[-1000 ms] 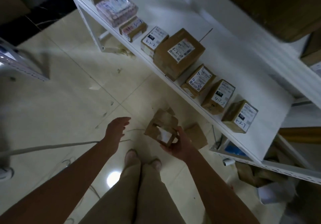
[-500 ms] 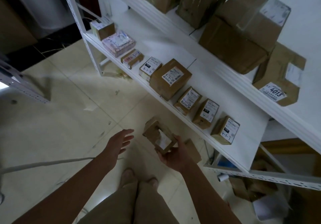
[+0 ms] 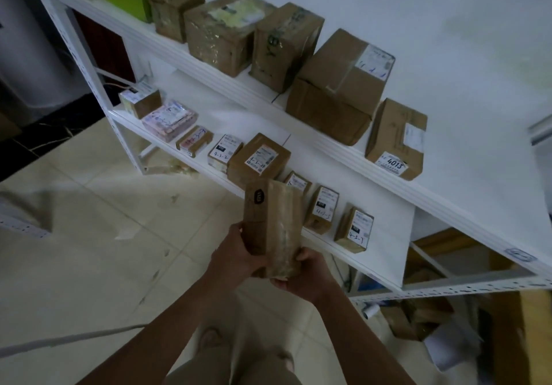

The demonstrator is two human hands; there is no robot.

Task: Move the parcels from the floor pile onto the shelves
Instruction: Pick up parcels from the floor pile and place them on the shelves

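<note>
Printed 4013 showing on the label of the upper-shelf box [image 3: 395,142], handwritten 4-3-2 sitting on the small white-labelled box [image 3: 224,153], 4-3-24 showing on the brown box [image 3: 258,159] beside it, 4-3-7 reading on the end box [image 3: 355,229], remaining labels blurring out.

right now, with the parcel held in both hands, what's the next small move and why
Probably carry the parcel forward and right, onto the bare patch of the lower shelf beyond the last small box. The left hand and right hand both grip it upright just in front of that shelf, and that end looks free.
</note>
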